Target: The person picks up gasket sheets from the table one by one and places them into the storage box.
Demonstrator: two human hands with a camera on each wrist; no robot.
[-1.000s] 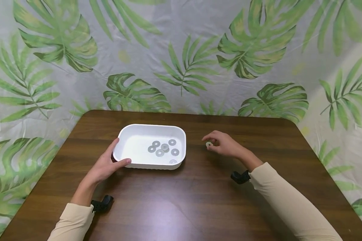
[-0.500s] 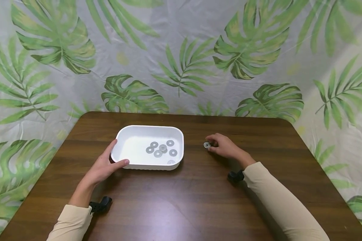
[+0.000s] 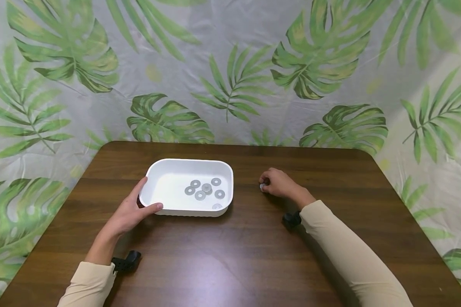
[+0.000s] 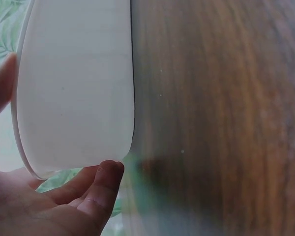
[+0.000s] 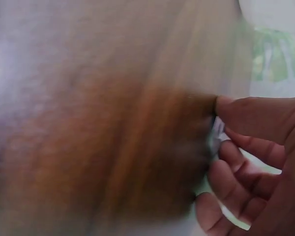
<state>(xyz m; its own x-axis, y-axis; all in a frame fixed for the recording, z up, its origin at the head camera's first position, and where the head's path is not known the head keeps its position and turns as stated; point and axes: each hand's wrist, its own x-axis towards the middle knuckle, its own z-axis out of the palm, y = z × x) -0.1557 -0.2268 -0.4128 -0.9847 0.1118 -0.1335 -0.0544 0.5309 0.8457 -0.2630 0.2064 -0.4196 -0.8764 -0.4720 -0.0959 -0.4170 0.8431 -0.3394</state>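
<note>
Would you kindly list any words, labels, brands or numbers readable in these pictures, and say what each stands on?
None can be read: the white tray, the washers in it, the wooden table and the leaf-print cloth show no text; the wrist views are blurred.

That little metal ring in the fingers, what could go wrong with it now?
The washer is small and thin, pinched only at the right hand's fingertips, so the grip might slip and it could roll across the table. The left hand holds only one corner of the white tray, so a bump might still shift it and rattle the washers inside.
</note>
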